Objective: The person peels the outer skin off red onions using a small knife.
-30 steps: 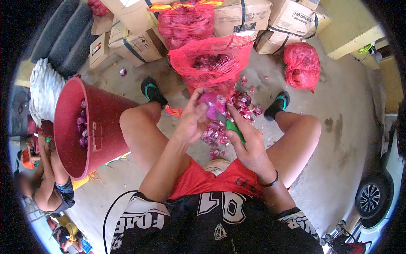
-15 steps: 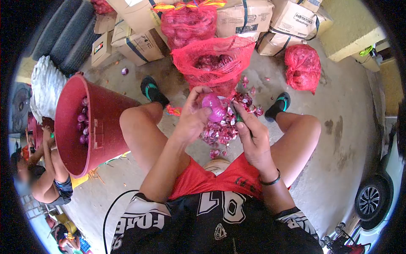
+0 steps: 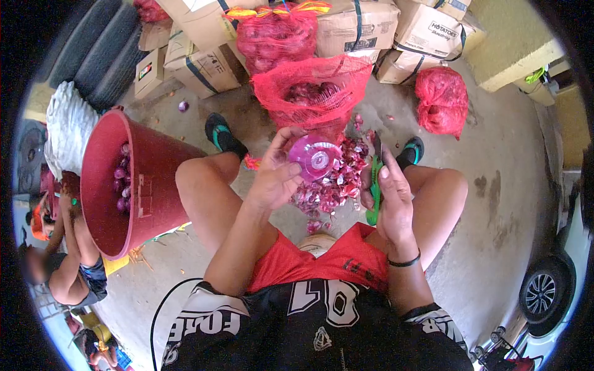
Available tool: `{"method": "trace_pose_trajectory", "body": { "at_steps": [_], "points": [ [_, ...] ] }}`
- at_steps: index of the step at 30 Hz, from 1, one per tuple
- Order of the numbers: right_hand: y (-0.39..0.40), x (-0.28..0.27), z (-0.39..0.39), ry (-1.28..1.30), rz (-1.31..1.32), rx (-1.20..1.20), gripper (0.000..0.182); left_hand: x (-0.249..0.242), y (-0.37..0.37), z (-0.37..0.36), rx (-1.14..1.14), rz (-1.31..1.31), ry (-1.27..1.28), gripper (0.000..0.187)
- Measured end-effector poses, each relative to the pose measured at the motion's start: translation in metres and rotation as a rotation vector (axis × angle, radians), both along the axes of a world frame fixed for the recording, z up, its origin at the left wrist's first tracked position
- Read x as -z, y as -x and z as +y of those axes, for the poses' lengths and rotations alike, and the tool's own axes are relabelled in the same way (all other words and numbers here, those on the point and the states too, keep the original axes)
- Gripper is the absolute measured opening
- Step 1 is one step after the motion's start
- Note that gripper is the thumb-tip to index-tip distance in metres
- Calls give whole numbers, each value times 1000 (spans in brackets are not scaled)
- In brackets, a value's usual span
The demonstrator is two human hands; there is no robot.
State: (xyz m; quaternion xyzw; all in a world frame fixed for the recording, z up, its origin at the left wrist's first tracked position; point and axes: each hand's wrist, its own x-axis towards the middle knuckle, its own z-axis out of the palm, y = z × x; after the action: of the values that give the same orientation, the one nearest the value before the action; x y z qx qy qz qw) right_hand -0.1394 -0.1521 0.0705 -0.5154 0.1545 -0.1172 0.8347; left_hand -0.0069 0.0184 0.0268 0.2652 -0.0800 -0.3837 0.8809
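My left hand (image 3: 277, 170) is closed around a peeled purple onion (image 3: 314, 159), with its pale ringed end facing up. Off to the right, my right hand (image 3: 393, 196) grips a knife (image 3: 374, 191) by its green handle, the dark blade pointing away from me. Knife and onion are apart. Below both hands, a heap of onion skins (image 3: 322, 195) lies on the floor between my legs. Just beyond stands an open red mesh sack (image 3: 309, 114) with dark red onions inside.
A large red tub (image 3: 164, 167) holding several onions leans at my left. Another person (image 3: 74, 247) sits behind it. Tied onion sacks (image 3: 275, 40) (image 3: 442, 100) and cardboard boxes (image 3: 207, 68) line the far side. One loose onion (image 3: 183, 106) lies on the floor. A car wheel (image 3: 539, 290) is at right.
My right hand has drawn the knife away from the onion, to the right and slightly toward me. The onion has turned in my left hand so its ringed end shows.
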Motion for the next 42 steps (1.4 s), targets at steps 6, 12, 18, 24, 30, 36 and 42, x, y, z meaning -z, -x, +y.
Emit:
{"method": "trace_pose_trajectory", "body": {
  "at_steps": [6, 12, 18, 24, 30, 36, 42],
  "points": [
    [-4, -14, 0, 627, 136, -207, 53, -1, 1, -5, -58, -563, -226, 67],
    [-8, 5, 12, 691, 30, -188, 47, -8, 3, -5, -46, -533, -225, 65],
    [-6, 7, 14, 199, 36, -103, 43, -6, 2, 0, -60, -475, -246, 69],
    [-5, 4, 9, 182, 10, -114, 43, 0, -1, -1, -107, -343, -50, 73],
    [-2, 1, 6, 483, 129, -159, 48, -15, -4, 0, -37, 16, 137, 52],
    [-6, 0, 15, 851, -3, -216, 52, -2, -4, -2, -72, -32, 40, 58],
    [-14, -9, 22, 968, -31, -201, 56, 1, -3, -2, -59, -81, -13, 67]
  ]
}}
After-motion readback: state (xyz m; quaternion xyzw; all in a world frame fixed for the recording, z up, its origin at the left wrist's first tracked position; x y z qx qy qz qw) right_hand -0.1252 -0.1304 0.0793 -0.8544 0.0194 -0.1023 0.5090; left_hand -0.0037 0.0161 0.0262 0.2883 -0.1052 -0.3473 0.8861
